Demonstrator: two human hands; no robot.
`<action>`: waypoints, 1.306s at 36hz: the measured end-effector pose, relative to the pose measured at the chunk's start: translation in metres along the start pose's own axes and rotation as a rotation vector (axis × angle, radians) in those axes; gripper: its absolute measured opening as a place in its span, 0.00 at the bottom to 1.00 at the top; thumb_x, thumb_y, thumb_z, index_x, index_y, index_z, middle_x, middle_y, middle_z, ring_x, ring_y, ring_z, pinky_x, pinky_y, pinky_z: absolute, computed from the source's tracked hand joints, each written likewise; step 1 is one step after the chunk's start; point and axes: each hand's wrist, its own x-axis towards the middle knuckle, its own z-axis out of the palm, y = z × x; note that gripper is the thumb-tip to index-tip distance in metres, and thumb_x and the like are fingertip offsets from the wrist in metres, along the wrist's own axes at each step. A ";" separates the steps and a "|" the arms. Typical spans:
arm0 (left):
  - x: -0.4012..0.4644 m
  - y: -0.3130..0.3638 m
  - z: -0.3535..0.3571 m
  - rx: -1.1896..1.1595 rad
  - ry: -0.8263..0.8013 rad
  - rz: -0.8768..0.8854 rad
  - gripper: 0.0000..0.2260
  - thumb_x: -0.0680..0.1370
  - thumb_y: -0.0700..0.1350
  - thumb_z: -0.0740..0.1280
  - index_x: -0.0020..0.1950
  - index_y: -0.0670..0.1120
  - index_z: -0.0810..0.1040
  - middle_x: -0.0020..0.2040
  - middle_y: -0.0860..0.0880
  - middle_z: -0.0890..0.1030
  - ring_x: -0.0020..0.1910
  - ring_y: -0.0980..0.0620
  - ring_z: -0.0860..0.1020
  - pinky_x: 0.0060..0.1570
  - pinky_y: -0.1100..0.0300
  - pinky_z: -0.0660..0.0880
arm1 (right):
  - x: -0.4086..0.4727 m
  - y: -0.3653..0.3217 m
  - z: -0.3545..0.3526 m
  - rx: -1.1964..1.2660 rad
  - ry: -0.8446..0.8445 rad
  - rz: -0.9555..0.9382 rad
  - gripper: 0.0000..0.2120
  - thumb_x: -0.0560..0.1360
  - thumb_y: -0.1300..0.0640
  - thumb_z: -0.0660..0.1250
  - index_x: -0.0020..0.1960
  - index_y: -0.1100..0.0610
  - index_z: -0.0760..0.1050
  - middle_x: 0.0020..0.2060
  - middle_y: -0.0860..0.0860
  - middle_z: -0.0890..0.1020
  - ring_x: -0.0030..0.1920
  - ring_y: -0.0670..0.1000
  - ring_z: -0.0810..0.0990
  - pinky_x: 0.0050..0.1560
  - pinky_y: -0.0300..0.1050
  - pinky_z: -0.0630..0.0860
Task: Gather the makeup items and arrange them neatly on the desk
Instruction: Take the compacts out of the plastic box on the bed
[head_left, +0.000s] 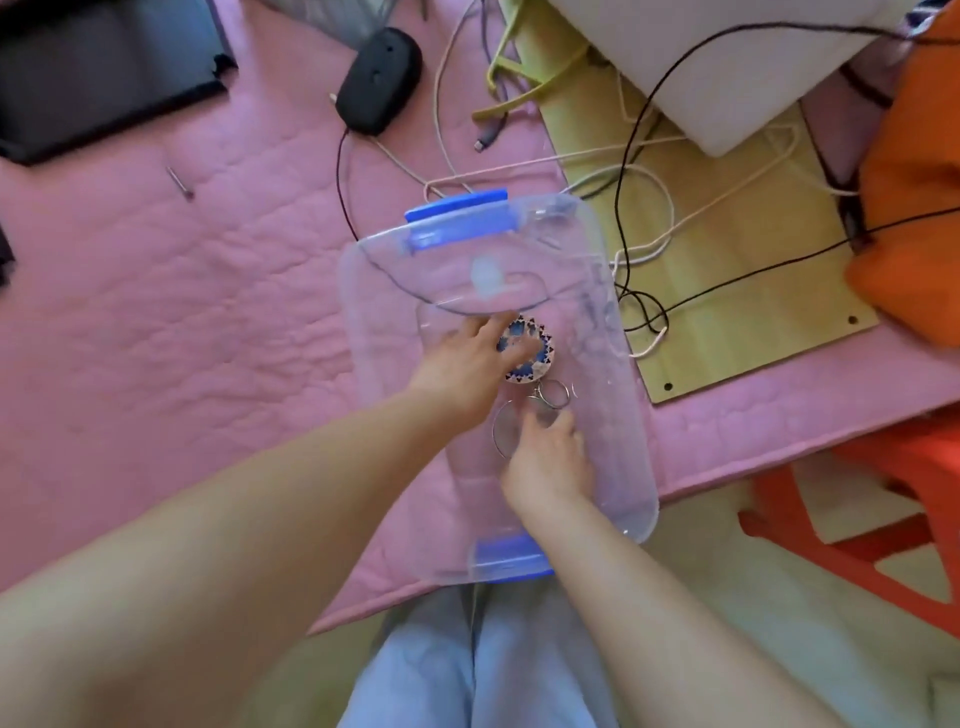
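Nearest the camera: the person's legs in pale blue trousers (483, 670), seen from above, at the pink quilted desk cover's (182, 312) front edge.

Clear plastic box (618, 374) with blue clip handles lies on the cover, long axis running away from the viewer. One blue handle (511, 558) at the near end, the other (457, 210) at the far end. Both hands are inside the box.

Right hand (550, 462): reaches into the near half, fingers bent toward a thin wire ring (501, 431) and a smaller metal key ring (553, 395). Whether it actually pinches either ring, cannot tell; the fingertips cover the contact point.

Left hand (467, 364): comes in from the left side, fingers curled over the edge of a round blue-and-white patterned disc (524, 351) at mid-box; grip looks like a hold on it. The disc sits just beyond the key ring and appears joined to it.

Right of the box: pale wooden board (727, 291) on the cover, with black and white cables (644, 249) looping across it. Red plastic stool (883, 519) off the desk's right edge.

Farther back: black oval device (379, 78) with a cord, a small metal pin (179, 184) to the left, dark flat case (98, 73) at top left, yellow-green hanger (524, 78), orange cloth (914, 182) at far right.
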 end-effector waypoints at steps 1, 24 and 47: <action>0.003 0.000 0.001 0.015 -0.010 0.022 0.30 0.75 0.39 0.61 0.74 0.57 0.57 0.75 0.48 0.53 0.72 0.45 0.56 0.60 0.50 0.67 | 0.004 0.000 0.002 -0.005 0.002 0.002 0.28 0.76 0.64 0.56 0.72 0.47 0.56 0.67 0.59 0.60 0.64 0.61 0.67 0.62 0.51 0.68; 0.023 0.003 -0.001 -0.020 -0.048 -0.119 0.26 0.72 0.45 0.70 0.66 0.55 0.64 0.62 0.45 0.64 0.60 0.41 0.65 0.36 0.55 0.67 | 0.012 -0.005 -0.003 0.012 -0.031 0.052 0.36 0.67 0.49 0.73 0.67 0.52 0.56 0.63 0.57 0.59 0.59 0.63 0.71 0.56 0.49 0.72; -0.216 0.033 -0.129 -0.545 0.381 -0.481 0.31 0.64 0.50 0.74 0.66 0.56 0.68 0.58 0.47 0.67 0.59 0.45 0.67 0.54 0.52 0.72 | -0.194 -0.039 -0.082 0.327 0.007 -0.300 0.25 0.71 0.44 0.64 0.62 0.53 0.60 0.57 0.54 0.69 0.58 0.55 0.72 0.56 0.45 0.71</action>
